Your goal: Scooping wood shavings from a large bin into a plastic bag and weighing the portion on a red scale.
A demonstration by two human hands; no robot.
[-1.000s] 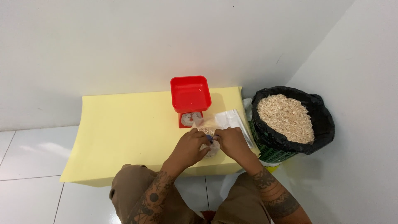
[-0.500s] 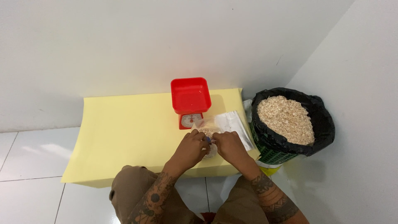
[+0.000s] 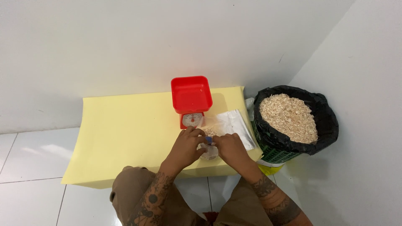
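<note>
Bag: your small clear bag (image 3: 209, 147) sits on the yellow sheet (image 3: 125, 134), just in front of the red scale (image 3: 190, 100); it has pale flakes inside; both of your hands are on it
Left hand: your left hand (image 3: 186, 146) is at the left side of the bag; your fingers are pinched together on its top edge; a small blue thing shows by your fingertips, too small to tell what it is
Right hand: your right hand (image 3: 230, 147) is at the right side of the bag; your fingers are curled shut on it
Scale: the red scale stands on the sheet, close to the white wall; its red tray is on top; its round dial faces you
Flat bags: a pile of flat clear bags (image 3: 235, 124) lies on the sheet, just right of the scale, next to your right hand
Bin: a green basket (image 3: 276, 154) with a black liner (image 3: 324, 119) stands on the floor, right of the sheet; it is full of pale flakes (image 3: 287, 117)
Floor: the yellow sheet lies on white tiles (image 3: 29, 159); you sit at its near edge
</note>
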